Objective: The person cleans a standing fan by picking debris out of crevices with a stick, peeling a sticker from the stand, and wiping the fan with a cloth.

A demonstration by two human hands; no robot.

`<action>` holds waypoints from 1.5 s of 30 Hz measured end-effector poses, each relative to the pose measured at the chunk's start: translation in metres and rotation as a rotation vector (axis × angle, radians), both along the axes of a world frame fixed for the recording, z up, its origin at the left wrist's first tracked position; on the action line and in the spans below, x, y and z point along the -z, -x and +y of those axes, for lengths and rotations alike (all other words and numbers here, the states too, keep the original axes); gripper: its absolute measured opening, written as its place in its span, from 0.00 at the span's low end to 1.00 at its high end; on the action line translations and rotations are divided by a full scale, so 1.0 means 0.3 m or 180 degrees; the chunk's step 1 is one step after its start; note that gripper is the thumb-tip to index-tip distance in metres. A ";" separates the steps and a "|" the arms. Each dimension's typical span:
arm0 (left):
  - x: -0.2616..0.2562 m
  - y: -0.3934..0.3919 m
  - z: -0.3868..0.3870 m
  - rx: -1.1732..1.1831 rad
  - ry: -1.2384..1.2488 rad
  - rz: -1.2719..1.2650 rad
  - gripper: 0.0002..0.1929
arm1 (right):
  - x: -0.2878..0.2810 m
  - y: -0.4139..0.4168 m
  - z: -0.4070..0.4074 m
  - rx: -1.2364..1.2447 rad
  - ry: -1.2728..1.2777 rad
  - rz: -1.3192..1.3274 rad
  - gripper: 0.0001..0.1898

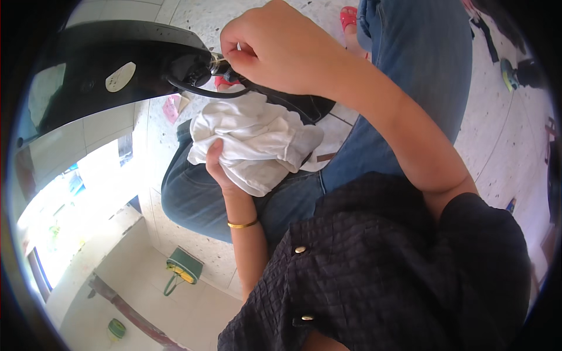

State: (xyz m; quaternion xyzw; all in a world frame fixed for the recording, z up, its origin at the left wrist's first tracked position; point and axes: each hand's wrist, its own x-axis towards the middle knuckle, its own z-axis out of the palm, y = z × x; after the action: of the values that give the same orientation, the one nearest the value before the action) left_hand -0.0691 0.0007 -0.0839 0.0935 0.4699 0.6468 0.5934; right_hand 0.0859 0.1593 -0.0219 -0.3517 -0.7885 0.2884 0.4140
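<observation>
A bunched white cloth (250, 131) lies over the front of my lap. My left hand (216, 164) holds its near left side, the thumb on top and the fingers hidden beneath. My right hand (263, 48) is raised beyond the cloth, its thumb and fingers pinched beside the metal end of a black machine arm (149, 66), which looks like a sewing machine. A small pale thing shows at the pinch; what it is cannot be told. A black cable (206, 92) loops from the machine head between it and the cloth.
My knees in blue jeans (421, 87) are spread around the cloth. On the speckled floor lies a pink and cream scrap (172, 107). A green and yellow bag (184, 265) is at the lower left. A red sandal (348, 16) shows at the top.
</observation>
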 end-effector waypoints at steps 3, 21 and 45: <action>-0.007 0.001 -0.019 -0.0055 -0.0177 -0.0069 0.33 | 0.005 -0.034 0.011 0.0003 0.0254 -0.0396 0.04; -0.028 0.033 -0.048 -0.0456 -0.0111 0.0792 0.37 | 0.072 -0.082 -0.035 -0.0554 0.0494 -0.0894 0.04; 0.027 0.147 -0.041 -0.0131 -0.1012 0.0245 0.36 | 0.033 -0.017 -0.060 -0.0744 0.1079 0.0432 0.05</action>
State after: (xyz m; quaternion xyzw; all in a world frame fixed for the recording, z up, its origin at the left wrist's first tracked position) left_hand -0.1131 -0.0116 -0.0921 0.2013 0.3859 0.7209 0.5393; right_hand 0.0909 0.1412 -0.0318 -0.3022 -0.7345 0.4859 0.3648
